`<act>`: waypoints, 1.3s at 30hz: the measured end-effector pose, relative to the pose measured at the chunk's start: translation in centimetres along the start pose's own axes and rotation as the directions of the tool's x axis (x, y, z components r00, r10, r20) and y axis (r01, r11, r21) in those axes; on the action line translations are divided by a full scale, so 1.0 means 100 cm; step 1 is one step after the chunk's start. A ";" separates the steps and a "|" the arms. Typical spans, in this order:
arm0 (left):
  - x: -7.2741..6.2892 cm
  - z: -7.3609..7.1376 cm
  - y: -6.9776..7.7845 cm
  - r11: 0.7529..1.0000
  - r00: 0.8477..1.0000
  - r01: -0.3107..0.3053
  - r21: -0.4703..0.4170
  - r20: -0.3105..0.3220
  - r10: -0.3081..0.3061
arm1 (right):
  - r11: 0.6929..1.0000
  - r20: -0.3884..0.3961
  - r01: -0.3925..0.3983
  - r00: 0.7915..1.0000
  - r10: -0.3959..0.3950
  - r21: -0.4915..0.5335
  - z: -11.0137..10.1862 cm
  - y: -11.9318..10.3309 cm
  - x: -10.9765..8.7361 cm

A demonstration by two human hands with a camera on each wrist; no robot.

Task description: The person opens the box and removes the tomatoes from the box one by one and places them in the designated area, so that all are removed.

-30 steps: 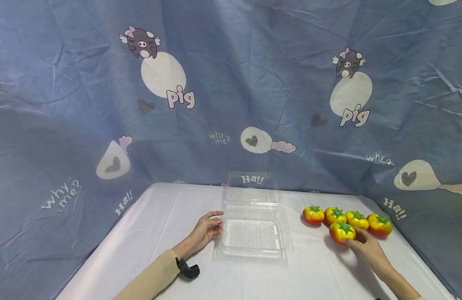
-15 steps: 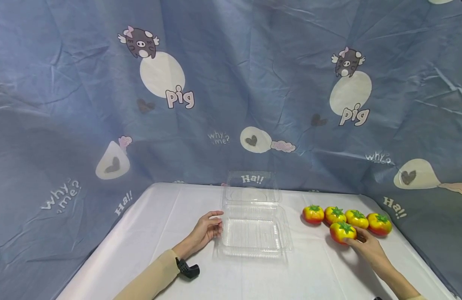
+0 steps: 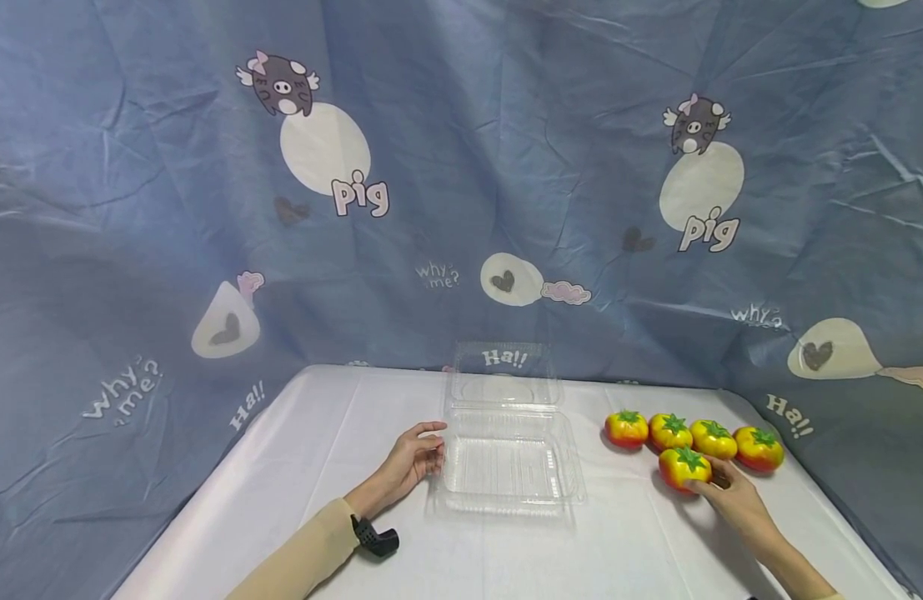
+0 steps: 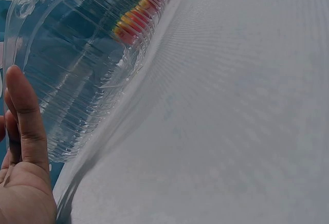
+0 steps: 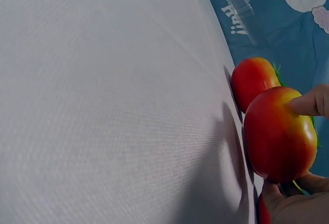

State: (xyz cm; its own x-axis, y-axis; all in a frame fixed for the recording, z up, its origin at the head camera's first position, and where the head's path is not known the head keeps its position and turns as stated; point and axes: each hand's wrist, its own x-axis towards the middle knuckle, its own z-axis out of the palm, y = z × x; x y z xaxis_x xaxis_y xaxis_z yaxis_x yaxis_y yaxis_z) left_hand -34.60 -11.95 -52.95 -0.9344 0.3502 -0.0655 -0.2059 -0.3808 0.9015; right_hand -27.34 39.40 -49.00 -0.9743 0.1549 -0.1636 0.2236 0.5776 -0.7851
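Observation:
A clear plastic clamshell box [image 3: 506, 502] stands on the table with its lid [image 3: 469, 392] raised at the back. Beside its left wall is my left hand [image 3: 410, 460], fingers loosely bent; in the left wrist view a finger [image 4: 28, 116] lies along the box's edge. On the right, my right hand [image 3: 740, 504] holds a red-and-yellow tomato [image 3: 680, 475] with a green star-shaped top, thumb and fingers on opposite sides. The right wrist view shows this tomato [image 5: 277, 136] tipped sideways in the grip. Whether it touches the table is hard to tell.
Several similar tomatoes [image 3: 626, 432] sit in a row just behind the held one, near the table's back right. White cloth covers the table [image 3: 371, 400]. A blue printed curtain [image 3: 431, 217] hangs around the back and sides.
The held tomato and my right hand have shifted very slightly toward me. My left hand and the box stay where they were.

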 end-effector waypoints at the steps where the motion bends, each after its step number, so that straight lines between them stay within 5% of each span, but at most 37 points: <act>1: 0.000 0.000 0.000 1.000 1.000 0.000 0.000 0.001 0.000 | 1.000 -0.001 -0.004 1.000 0.004 -0.005 0.000 0.000 0.000; 39: -0.001 0.001 0.001 1.000 1.000 0.001 0.001 0.002 -0.001 | 0.994 0.001 -0.102 0.995 0.103 0.048 0.004 0.007 0.011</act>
State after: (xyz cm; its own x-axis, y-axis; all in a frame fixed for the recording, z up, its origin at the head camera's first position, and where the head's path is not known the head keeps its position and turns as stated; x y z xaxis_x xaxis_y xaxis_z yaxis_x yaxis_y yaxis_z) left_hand -34.51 -11.90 -52.77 -0.9338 0.3519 -0.0655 -0.2062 -0.3794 0.9019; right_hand -28.26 39.66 -50.02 -0.9462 0.2126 -0.2438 0.3208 0.5199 -0.7917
